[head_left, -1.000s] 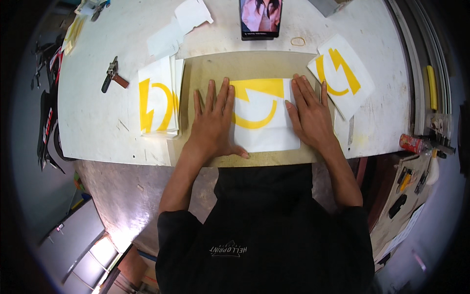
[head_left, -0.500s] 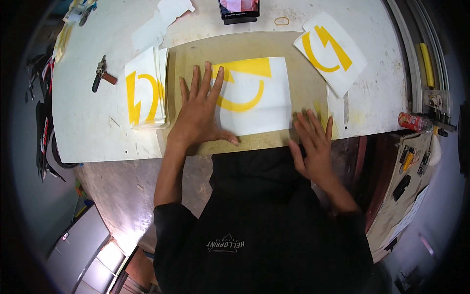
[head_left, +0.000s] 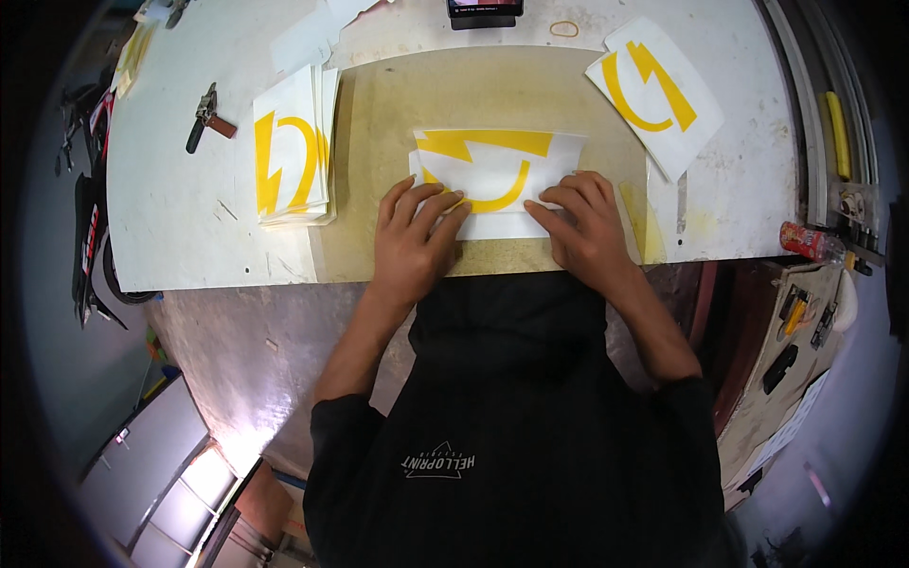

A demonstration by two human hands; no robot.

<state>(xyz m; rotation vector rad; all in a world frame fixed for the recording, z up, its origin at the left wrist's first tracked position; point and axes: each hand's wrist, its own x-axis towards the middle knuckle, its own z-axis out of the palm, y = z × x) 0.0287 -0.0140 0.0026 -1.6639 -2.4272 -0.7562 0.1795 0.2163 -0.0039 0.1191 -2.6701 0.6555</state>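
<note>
A white sheet with a yellow bolt and arc [head_left: 559, 166] lies on the tan mat in front of me. My left hand [head_left: 417, 227] is at its near left part, fingers curled and bunched on it. Across from it, my right hand [head_left: 589, 225] has its fingers bent and closed at the near right part. The sheet bulges between the hands, and a plain white strip [head_left: 502, 227] shows below it; whether this is a second layer I cannot tell. Both thumbs are partly hidden.
On the left lies a stack of similar sheets [head_left: 289, 166], with a small dark tool with a brown part [head_left: 207, 121] beyond it. Another printed sheet [head_left: 653, 99] is at the right. A phone [head_left: 485, 11] on a stand and a rubber band [head_left: 564, 29] sit at the back.
Both hands have gone from spread flat to curled, and have moved inward onto the sheet. The sheet's near part now looks lifted and bent. The view has shifted slightly.
</note>
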